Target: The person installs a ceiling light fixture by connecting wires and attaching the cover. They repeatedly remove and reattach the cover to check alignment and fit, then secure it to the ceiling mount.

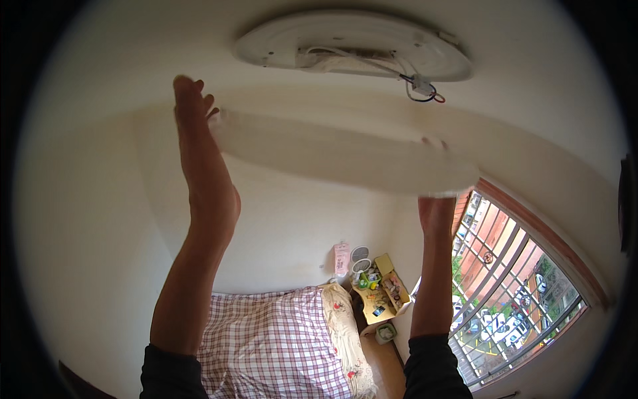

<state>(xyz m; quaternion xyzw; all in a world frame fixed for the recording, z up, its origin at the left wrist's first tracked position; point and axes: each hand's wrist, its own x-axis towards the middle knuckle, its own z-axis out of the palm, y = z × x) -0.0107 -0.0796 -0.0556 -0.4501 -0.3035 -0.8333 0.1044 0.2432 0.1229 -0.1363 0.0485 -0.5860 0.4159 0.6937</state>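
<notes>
Overhead, a round white lamp cover, slightly smeared by motion, tilts down to the right between my raised hands. My left hand grips its left edge, fingers partly hidden behind the rim. At the right end my right hand holds it from below; the cover hides most of the palm, and only fingertips show above. Above the cover, a white ceiling lamp base is fixed to the ceiling. From that base hang loose wires with a small white connector, apart from the cover.
Far below lie a bed with a checked cover and a small desk holding a mirror and small items. A bin stands beside the desk. To the right is a barred window.
</notes>
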